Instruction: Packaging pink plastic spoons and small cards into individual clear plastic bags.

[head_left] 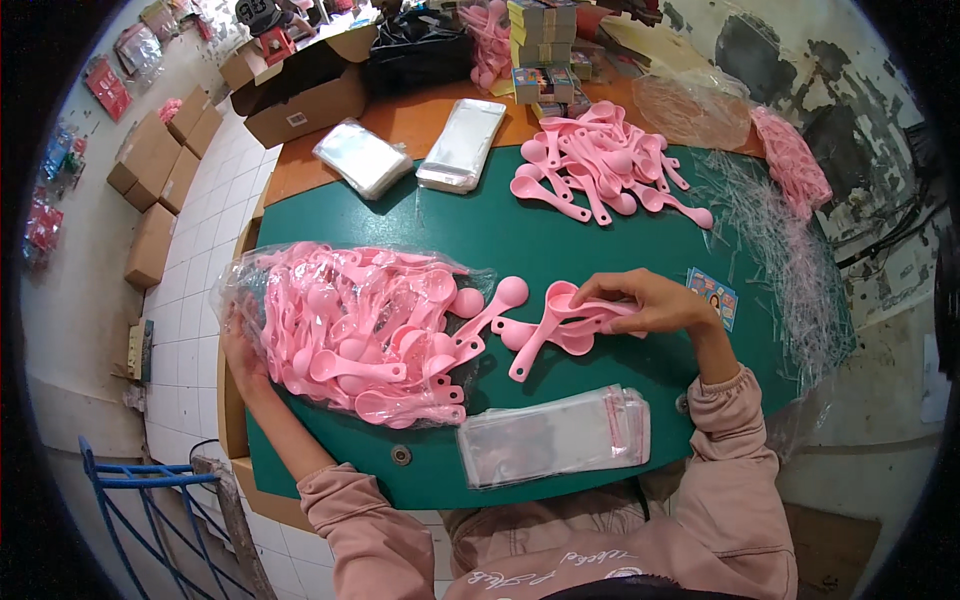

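A clear plastic bag [395, 255] full of pink plastic scoops [345, 365] lies on the left of the green table, its mouth toward the middle. My left hand [243, 348] is closed on the bag's left side; the film partly hides its fingers. Right of the bag, my right hand [655, 303] is closed around pink scoops [600, 312], fingers bent over their handles. Under and beside it lie a few more scoops [540, 335], one with its handle pointing toward me. Another loose scoop [495, 308] rests at the bag's mouth.
Clear flat plastic sleeves [550, 440] lie near the front edge; two more stacks [362, 160] [462, 145] sit at the back. A heap of pink scoops [605, 165] is at the back right, near stacked cards [543, 60]. Shredded plastic strands [780, 270] cover the right edge.
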### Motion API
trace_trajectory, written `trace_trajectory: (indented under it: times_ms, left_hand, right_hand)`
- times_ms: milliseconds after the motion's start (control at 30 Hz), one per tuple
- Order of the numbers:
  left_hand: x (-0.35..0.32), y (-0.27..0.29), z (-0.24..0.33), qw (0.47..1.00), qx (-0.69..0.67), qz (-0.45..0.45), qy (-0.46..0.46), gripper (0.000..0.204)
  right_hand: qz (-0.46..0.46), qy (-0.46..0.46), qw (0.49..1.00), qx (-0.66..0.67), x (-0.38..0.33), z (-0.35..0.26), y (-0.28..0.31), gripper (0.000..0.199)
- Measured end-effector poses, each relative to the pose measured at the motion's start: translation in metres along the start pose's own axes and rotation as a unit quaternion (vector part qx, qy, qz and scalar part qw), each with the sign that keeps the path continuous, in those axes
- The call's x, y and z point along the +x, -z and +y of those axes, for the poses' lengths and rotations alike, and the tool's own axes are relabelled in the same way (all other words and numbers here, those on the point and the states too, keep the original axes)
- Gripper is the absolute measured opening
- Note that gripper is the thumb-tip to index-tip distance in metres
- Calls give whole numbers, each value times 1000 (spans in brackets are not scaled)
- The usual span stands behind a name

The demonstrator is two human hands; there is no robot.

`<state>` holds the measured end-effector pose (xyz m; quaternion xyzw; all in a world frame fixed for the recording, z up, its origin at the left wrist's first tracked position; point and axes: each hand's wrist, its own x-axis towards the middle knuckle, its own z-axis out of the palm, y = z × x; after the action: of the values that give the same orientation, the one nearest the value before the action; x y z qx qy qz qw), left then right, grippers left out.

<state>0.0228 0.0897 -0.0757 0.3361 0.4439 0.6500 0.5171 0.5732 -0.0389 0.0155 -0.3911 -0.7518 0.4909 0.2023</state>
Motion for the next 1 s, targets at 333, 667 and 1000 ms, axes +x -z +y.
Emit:
trace_trajectory:
  times_ms: [333,667,1000]
  left_hand:
    - [2,-1,-1,1000,23,5,-8,39]
    - [-6,-9,1,1000,-5,1,-3,38]
    - [-8,-12,3,999,34,22,-9,40]
  right_hand:
    - [26,-14,995,-99,-4,-4,-6,75]
    - [134,-157,897,-392,-22,-20,0,34]
    - [292,-63,703,-645,-8,-18,-8,28]
